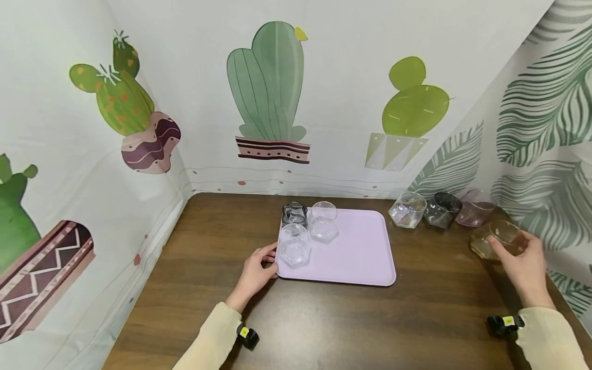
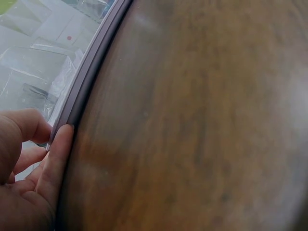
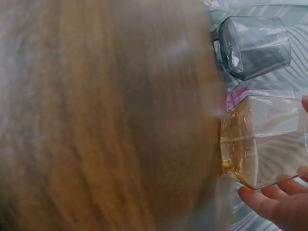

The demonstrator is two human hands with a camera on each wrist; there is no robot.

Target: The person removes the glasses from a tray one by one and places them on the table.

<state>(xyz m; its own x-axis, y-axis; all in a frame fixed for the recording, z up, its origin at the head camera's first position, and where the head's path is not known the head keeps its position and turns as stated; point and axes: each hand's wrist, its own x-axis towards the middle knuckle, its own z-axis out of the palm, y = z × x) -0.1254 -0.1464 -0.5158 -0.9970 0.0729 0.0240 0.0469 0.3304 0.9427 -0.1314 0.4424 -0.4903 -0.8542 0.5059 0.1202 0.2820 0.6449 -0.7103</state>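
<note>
My left hand (image 1: pixel 258 270) pinches the near left rim of a lilac tray (image 1: pixel 358 246); in the left wrist view, thumb and fingers (image 2: pixel 60 149) lie on either side of that rim. Three hexagonal-based glasses stand at the tray's left end: a dark grey glass (image 1: pixel 294 213), a clear glass (image 1: pixel 325 231) beside it, and another clear glass (image 1: pixel 295 252) nearer to me. At the far right my right hand (image 1: pixel 527 262) grips an amber glass (image 1: pixel 483 244), thumb on one side and fingers on the other. Its base is at or close to the tabletop.
Along the back right of the wooden table (image 1: pixel 333 324) stand a clear glass (image 1: pixel 408 210), a dark glass (image 1: pixel 443 210) and a pink glass (image 1: pixel 475 208). The pink one is just behind the amber glass. Printed cloth (image 1: pixel 337 97) hangs behind the table and at its sides.
</note>
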